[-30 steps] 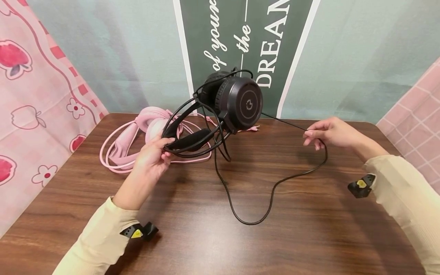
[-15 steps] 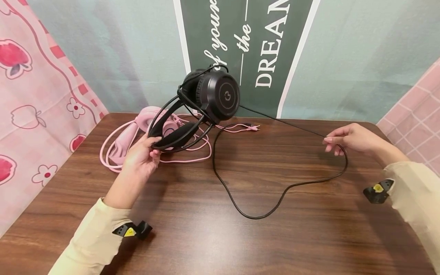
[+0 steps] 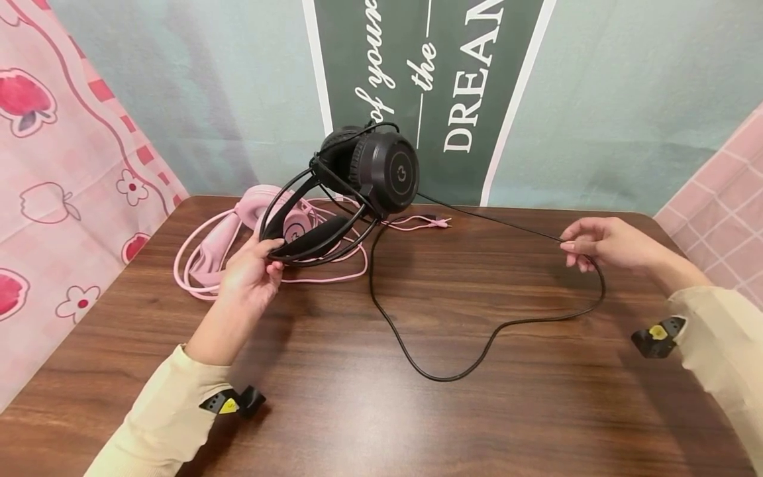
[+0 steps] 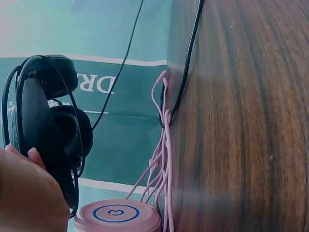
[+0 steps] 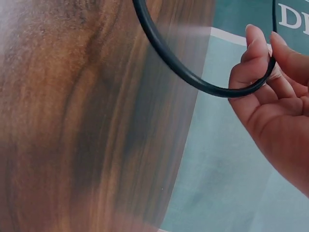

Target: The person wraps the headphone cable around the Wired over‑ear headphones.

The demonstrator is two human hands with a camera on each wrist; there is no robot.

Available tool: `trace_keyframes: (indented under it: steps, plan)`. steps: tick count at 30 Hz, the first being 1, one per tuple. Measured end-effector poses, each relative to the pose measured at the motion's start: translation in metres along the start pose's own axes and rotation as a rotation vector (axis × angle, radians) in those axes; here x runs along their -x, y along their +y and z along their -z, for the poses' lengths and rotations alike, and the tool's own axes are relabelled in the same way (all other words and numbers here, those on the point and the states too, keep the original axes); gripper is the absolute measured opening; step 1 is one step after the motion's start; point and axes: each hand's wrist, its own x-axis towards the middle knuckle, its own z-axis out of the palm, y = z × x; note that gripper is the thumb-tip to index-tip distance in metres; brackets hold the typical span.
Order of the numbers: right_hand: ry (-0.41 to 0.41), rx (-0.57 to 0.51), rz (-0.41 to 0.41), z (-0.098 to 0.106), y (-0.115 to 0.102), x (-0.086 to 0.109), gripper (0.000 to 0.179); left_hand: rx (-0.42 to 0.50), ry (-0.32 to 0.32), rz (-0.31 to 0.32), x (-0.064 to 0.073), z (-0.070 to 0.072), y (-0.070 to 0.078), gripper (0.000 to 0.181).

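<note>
Printed pink cloth (image 3: pixel 59 165), with red fruit and outlined flowers, hangs at the far left, beside a brown wood-grain table (image 3: pixel 334 437). Behind the table, a pale green backdrop (image 3: pixel 208 99) carries a dark green panel (image 3: pixel 405 59) with sideways white lettering; "of your", "the" and "DREAM" can be read, the last cut off at the top edge.

At the back left of the table lies a pink headset (image 3: pixel 211 255), its pink cord looped around it and ending in pink plugs (image 3: pixel 440 223) farther right.

Just in front of the pink headset, a person's left hand (image 3: pixel 250 275) reaches in from a cream sleeve (image 3: pixel 161 411), with a small black device (image 3: pixel 229 402) at the wrist. Its thumb and fingers are clamped on the headband of a black headset (image 3: pixel 396 173), held tilted above the table, ear cups up and toward the backdrop. Black cord wraps around this headset.

From behind the ear cups, a black cable (image 3: pixel 441 379) stretches right to the person's right hand (image 3: pixel 608 245), which pinches it between thumb and fingers. Beyond the pinch, the cable sags in a wide loop back toward the pink plugs.

Pink gridded cloth (image 3: pixel 727 218) closes the far right.
</note>
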Motion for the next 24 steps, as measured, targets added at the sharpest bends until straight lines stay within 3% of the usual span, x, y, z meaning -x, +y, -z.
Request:
trace_keyframes:
  steps: [6,11,19,24]
  plan:
    - [-0.023,0.010,0.118,0.002,0.006,0.003,0.008,0.023,0.009,-0.010,0.000,-0.002,-0.001,0.061]
    - [-0.066,-0.016,0.150,0.000,0.005,0.005,0.004,-0.001,-0.032,-0.002,0.001,-0.007,-0.003,0.062]
    - [-0.125,0.046,0.247,-0.007,-0.012,0.006,0.006,-0.030,0.017,-0.068,-0.002,-0.022,-0.014,0.043]
    - [-0.169,0.071,0.339,-0.010,-0.029,0.005,0.012,-0.073,-0.003,-0.101,-0.006,-0.029,-0.020,0.041]
